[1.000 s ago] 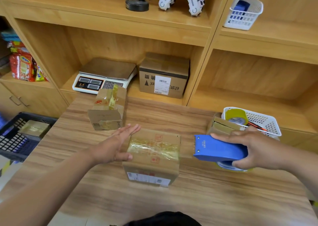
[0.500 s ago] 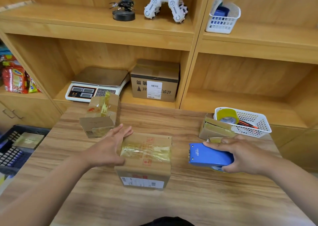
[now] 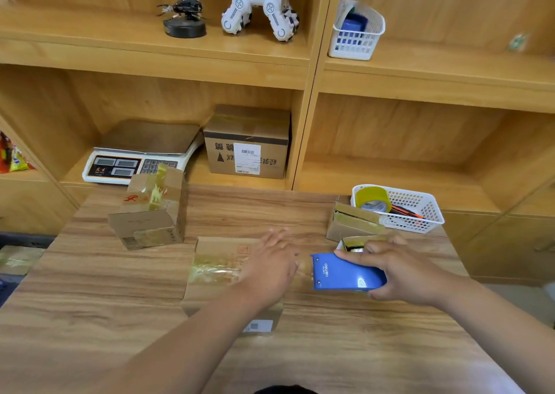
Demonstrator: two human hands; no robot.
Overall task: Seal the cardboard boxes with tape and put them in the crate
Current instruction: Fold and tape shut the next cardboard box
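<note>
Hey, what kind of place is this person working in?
Probably a small parcel-packing station, perhaps in a shop: a white electronic weighing scale and a labelled brown cardboard box sit on the wooden shelf, and the right hand grips a blue plastic tape dispenser.

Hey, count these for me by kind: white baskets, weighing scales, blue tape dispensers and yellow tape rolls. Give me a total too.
white baskets: 2
weighing scale: 1
blue tape dispenser: 1
yellow tape roll: 1
total: 5
</note>
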